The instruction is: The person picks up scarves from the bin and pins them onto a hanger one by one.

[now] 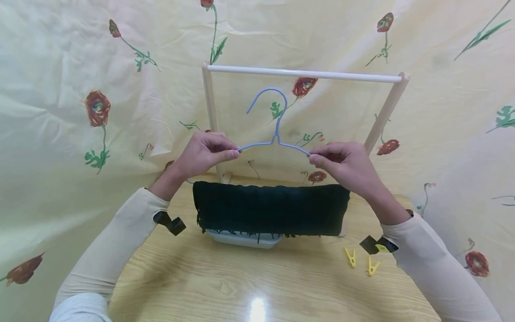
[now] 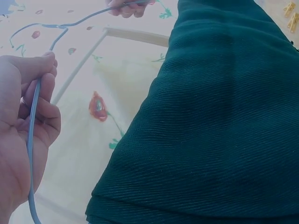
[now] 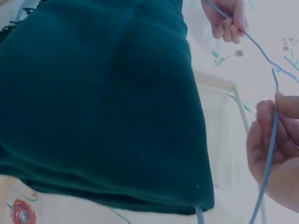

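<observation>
A blue wire hanger [image 1: 277, 127] is held up by both hands, its hook pointing upward and curving left. My left hand [image 1: 206, 154] pinches the left shoulder of the hanger between thumb and fingers; my right hand [image 1: 349, 166] pinches the right shoulder the same way. A dark green fringed scarf [image 1: 271, 209] hangs folded below, draped over the hanger's lower bar, which the cloth mostly hides. In the right wrist view a bit of blue wire shows at the lower corner of the scarf [image 3: 107, 102]. The left wrist view shows the wire [image 2: 32, 135] running across the palm.
Behind the hanger stands a rack with a white rail [image 1: 301, 73] and wooden posts [image 1: 382, 116]. A white tray [image 1: 246, 242] sits partly under the scarf on the wooden table [image 1: 209, 286]. Two yellow clothespins [image 1: 351, 258] lie at the right. Floral fabric [image 1: 161, 98] surrounds the table.
</observation>
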Demonstrator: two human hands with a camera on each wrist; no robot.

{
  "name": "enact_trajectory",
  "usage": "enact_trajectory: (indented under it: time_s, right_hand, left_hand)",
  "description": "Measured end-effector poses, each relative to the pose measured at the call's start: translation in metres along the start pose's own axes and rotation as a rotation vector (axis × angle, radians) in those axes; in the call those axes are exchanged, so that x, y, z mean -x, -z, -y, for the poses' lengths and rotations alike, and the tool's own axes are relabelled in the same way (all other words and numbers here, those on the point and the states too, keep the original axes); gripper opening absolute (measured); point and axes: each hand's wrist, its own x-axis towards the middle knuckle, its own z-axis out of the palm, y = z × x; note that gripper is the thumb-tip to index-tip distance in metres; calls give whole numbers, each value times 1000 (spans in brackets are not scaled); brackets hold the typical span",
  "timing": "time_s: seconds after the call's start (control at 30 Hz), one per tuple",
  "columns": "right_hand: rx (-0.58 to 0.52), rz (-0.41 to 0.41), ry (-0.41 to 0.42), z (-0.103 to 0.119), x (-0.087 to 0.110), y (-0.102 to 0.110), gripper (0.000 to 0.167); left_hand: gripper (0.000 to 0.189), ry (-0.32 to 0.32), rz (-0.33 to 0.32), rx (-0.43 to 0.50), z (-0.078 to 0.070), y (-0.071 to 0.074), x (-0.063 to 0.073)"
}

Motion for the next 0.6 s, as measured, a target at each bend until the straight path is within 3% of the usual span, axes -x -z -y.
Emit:
enact_trajectory:
  time_s: [0.27, 0.6]
  right_hand:
    - [45, 48, -16, -3, 5, 15, 28]
    - [50, -76, -66, -18, 25, 41, 28]
  left_hand:
    - [9, -19, -12, 19, 5, 5, 1]
    - [11, 10, -1, 23, 6, 9, 2]
